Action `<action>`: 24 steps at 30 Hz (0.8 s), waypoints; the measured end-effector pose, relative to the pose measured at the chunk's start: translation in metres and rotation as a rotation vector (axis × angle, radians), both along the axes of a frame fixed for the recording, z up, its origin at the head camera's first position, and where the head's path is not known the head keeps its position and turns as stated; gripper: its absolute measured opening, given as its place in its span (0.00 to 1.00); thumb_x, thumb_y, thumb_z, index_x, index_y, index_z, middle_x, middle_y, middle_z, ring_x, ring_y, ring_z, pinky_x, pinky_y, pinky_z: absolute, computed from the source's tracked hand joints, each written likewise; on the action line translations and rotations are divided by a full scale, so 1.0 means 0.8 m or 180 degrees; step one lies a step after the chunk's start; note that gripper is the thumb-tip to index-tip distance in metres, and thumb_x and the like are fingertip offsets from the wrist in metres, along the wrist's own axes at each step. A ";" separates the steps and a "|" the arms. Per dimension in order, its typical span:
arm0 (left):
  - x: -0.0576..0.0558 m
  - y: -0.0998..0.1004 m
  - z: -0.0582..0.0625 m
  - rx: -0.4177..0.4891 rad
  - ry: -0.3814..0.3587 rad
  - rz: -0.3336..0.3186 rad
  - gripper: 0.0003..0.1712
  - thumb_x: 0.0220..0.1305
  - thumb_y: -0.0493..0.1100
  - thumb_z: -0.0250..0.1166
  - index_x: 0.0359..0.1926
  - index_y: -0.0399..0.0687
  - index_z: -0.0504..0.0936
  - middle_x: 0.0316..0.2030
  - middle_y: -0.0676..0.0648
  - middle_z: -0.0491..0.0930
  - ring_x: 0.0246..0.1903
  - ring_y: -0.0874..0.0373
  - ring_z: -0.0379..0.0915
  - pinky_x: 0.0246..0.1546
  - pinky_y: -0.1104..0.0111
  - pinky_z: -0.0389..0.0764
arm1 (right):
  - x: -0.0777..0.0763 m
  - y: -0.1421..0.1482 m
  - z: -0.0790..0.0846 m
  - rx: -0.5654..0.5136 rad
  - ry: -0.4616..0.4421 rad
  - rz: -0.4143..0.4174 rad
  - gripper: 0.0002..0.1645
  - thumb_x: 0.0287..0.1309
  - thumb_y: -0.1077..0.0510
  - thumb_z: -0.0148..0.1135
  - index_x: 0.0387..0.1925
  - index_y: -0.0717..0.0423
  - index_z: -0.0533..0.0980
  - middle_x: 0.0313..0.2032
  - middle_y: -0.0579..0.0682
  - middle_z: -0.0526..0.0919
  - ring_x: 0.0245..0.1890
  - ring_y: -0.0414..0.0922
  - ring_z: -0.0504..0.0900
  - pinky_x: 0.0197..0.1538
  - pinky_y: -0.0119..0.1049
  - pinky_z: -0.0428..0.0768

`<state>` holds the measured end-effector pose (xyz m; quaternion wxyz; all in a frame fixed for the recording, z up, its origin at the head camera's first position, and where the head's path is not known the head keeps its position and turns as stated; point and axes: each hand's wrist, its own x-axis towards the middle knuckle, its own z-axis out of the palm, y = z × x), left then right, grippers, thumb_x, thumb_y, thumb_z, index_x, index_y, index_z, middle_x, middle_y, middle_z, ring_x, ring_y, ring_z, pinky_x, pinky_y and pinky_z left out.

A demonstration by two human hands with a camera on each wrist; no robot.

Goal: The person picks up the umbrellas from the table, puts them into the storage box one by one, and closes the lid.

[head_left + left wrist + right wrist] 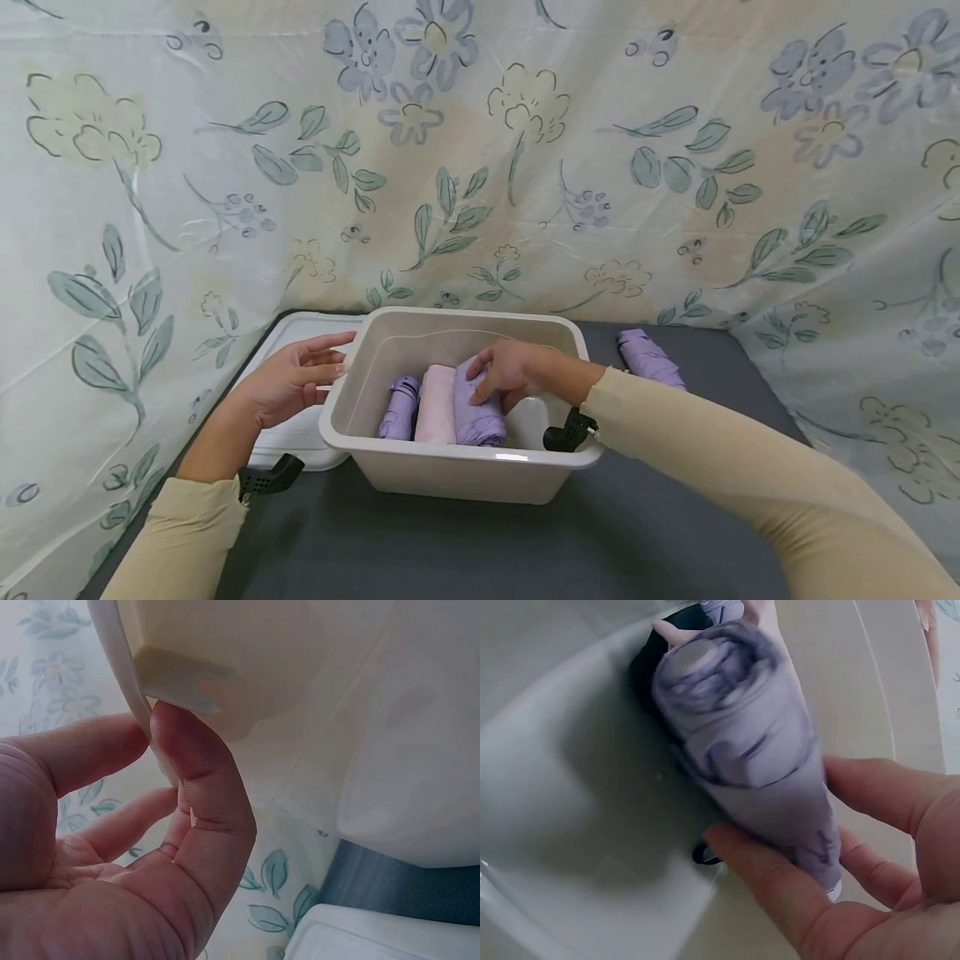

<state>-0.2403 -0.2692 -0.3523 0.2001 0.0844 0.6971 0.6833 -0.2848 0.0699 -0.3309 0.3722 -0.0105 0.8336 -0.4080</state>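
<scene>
Basically apart: right hand (517, 367) gripped crinkled lavender fabric roll (474, 417), smooth pink roll (437, 408) just left of it; relaxed left hand (288, 382) touched plastic bin rim (427, 448).

A tub (461, 477) stands on a table (420, 550), a curtain (450, 208) behind. Inside, side by side, lie a leftmost bundle (400, 412), a middle bundle (437, 408) and a rightmost bundle (476, 421), the right hand (513, 372) on the last. The left hand (296, 379) is at the tub's left rim. A lid (292, 437) lies left of the tub; a separate bundle (651, 360) lies to its right.
</scene>
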 end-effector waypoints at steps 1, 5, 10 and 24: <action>-0.001 0.000 -0.001 0.0001 -0.0004 0.0003 0.42 0.73 0.38 0.62 0.81 0.42 0.53 0.53 0.56 0.82 0.50 0.62 0.83 0.49 0.62 0.87 | 0.001 0.000 0.000 0.0026 -0.0011 0.0031 0.26 0.57 0.68 0.73 0.58 0.57 0.79 0.50 0.59 0.80 0.40 0.53 0.85 0.44 0.48 0.89; -0.001 0.000 -0.002 0.0013 -0.0022 0.0025 0.42 0.73 0.38 0.62 0.81 0.43 0.53 0.52 0.55 0.82 0.49 0.62 0.83 0.48 0.63 0.87 | 0.002 0.001 0.000 0.0091 -0.0076 0.0125 0.32 0.59 0.66 0.72 0.64 0.56 0.74 0.48 0.61 0.82 0.45 0.57 0.86 0.47 0.50 0.88; 0.002 -0.001 -0.001 0.0000 0.0032 -0.0017 0.42 0.74 0.38 0.62 0.81 0.42 0.51 0.52 0.55 0.82 0.49 0.61 0.83 0.48 0.63 0.87 | 0.000 0.002 0.001 0.0114 -0.0065 0.0176 0.32 0.61 0.63 0.71 0.65 0.57 0.73 0.47 0.60 0.84 0.53 0.61 0.85 0.47 0.49 0.89; -0.003 -0.004 0.004 -0.0002 0.0020 -0.0034 0.42 0.74 0.38 0.62 0.81 0.42 0.52 0.52 0.54 0.82 0.49 0.61 0.83 0.47 0.64 0.87 | -0.011 0.042 0.041 -0.0115 0.0018 0.0428 0.35 0.63 0.61 0.69 0.70 0.58 0.69 0.56 0.61 0.83 0.50 0.52 0.85 0.58 0.49 0.85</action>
